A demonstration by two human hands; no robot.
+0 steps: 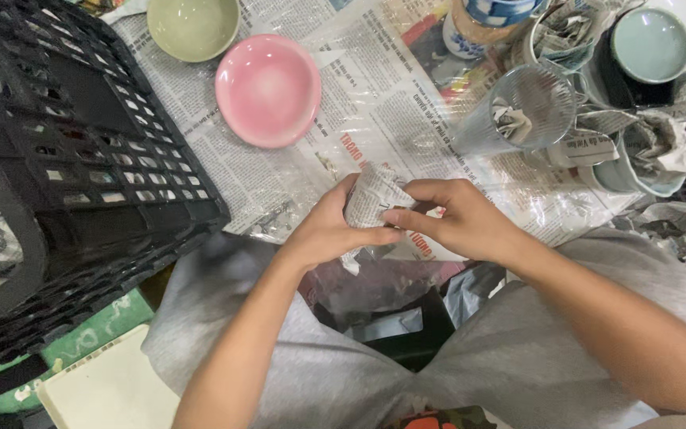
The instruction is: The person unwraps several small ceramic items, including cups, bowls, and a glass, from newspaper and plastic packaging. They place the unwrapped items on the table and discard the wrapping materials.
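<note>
Both hands grip one newspaper-wrapped bundle [371,199] above the lap: left hand [329,230] cupped around its side, right hand [458,218] pinching the paper shut. What it contains is hidden by the wrapping. Beyond lie a pink bowl [268,89], a black crate [81,159] cut off at left, and a ribbed glass [522,107] stuffed with paper.

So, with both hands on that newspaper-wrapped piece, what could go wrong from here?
1. The newspaper bundle sits only between the left hand and right hand, above the lap; a loose fold might let it slip out.
2. The ribbed glass lies tilted against other wrapped cups, so a nudge could roll it.
3. The pink bowl is unwrapped near the black crate and could get knocked.
</note>
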